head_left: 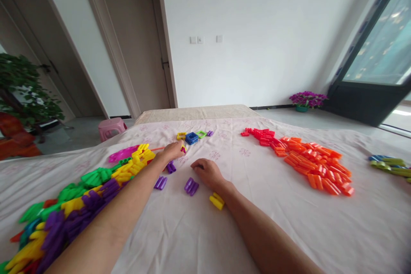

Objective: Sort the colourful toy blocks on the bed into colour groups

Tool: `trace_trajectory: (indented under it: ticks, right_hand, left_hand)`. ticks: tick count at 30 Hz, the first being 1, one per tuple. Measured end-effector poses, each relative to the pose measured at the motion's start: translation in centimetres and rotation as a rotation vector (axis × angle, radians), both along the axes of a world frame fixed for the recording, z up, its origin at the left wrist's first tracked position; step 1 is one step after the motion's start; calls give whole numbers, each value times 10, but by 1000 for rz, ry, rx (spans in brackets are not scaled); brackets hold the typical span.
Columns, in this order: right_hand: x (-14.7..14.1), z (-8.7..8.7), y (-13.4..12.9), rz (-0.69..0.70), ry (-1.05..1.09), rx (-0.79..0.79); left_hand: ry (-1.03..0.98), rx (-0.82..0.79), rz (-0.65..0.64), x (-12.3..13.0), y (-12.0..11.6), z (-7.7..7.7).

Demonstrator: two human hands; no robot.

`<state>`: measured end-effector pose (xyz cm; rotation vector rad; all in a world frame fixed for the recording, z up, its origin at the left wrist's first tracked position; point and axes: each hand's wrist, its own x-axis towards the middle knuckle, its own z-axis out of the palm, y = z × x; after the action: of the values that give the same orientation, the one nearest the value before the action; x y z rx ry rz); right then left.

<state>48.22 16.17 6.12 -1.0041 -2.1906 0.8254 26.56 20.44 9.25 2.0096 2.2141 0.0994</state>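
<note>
My left hand [174, 150] reaches over the cloth with its fingers closed. At its fingertips is a small magenta and yellow plastic piece [184, 149], mostly covered by the hand. Just beyond lie a blue stack of square plastic pieces [192, 138], a yellow piece [181, 135], a green square frame [201, 134] and a small purple piece [210, 133]. My right hand [208, 172] rests on the cloth, fingers loosely bent and a little apart, with nothing visible in them. Purple building pieces [192, 186] lie left of it, and a yellow piece [217, 201] lies beside its wrist.
A mixed heap of green, yellow and purple pieces [93, 197] spreads under and beside my left forearm. Orange pieces [316, 160] and red pieces [261, 135] are piled at right. Olive and blue pieces [390, 162] sit at the far right. A pink stool [112, 127] stands beyond the cloth.
</note>
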Motion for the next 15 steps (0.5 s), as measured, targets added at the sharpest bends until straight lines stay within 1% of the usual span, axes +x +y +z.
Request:
trace_trajectory:
  ticks: [4,8,11,15]
  right_hand:
    - [0,1,-1,-3,-5,7]
    - [0,1,-1,1,4,15]
    - [0,1,0,-2,26,4]
    - [-1,-2,1,-33,91,-3]
  left_hand:
    - [-93,41,76,8,-6,-1]
    - [-314,140,175,14,-15,3]
    - [-594,226,261,17,-23,12]
    - [-1108,308,355,22,-44,26]
